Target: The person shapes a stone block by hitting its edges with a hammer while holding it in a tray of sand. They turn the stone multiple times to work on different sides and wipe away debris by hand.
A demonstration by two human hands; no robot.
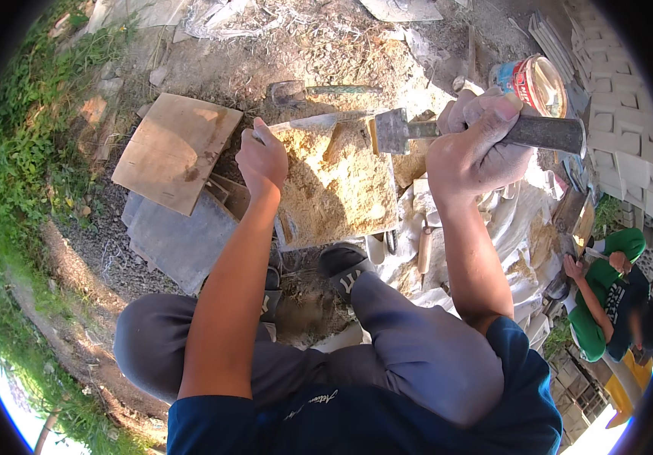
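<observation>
My right hand (478, 144) is closed round a hammer (392, 132) with a black grip and a broad grey metal head. It is raised over the right side of a square slab (334, 182), with the hammer's head pointing left above the slab's far right corner. The slab has a rough, crumbly yellow top and lies in front of my feet. Beside its left edge, my left hand (262, 158) is curled into a fist. Whatever those fingers hold, if anything, is hidden; a small pale bit shows near the thumb.
Brown square tiles (178, 148) and grey slabs (182, 235) lie at the left. Beyond the slab rests a trowel-like tool (288, 93). A wooden-handled tool (424, 249) lies on pale sheeting at the right, below a bucket (531, 83). Another person (607, 296) works at far right.
</observation>
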